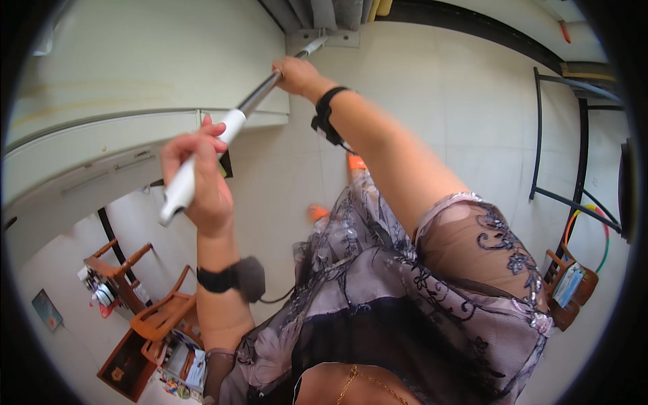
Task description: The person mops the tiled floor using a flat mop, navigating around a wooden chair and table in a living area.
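A long pole (259, 93) with a metal shaft and a white plastic handle runs slantwise in front of me. My left hand (198, 174) holds the white handle near its end, with some fingers raised. Farther along, my right hand (298, 76) is closed around the metal shaft. Beyond it the pole's white far joint (315, 45) reaches the floor by a grey plate with holes (349, 38), close to hanging grey cloth (324, 12). Whatever head the pole bears cannot be made out.
A pale cabinet or counter (152, 66) with drawers stands at upper left. Wooden chairs (164, 309) are at lower left. On the right are a dark metal frame (537, 131), a small wooden chair (574, 298) and a colored hoop (607, 238). Pale tiled floor (395, 81) lies ahead.
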Available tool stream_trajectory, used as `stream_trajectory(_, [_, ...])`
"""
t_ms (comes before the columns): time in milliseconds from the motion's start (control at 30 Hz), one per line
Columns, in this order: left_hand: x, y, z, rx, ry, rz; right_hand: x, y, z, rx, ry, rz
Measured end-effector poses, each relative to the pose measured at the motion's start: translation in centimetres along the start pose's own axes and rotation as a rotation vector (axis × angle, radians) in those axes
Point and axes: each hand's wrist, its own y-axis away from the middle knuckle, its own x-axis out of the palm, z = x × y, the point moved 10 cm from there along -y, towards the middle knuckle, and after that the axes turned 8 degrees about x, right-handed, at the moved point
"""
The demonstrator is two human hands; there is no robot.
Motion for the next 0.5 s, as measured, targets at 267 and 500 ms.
stream_trajectory(267, [-0.4, 3.7, 2.3, 0.038, -0.017, 0.003, 5.2, 0.0, -3.6, 0.014, 0.032, 0.202])
stream_trajectory(500, [-4.3, 13.7, -0.8, -0.032, -0.064, -0.007, 9.5, 10.3, -1.4, 0.025, 0.115, 0.214])
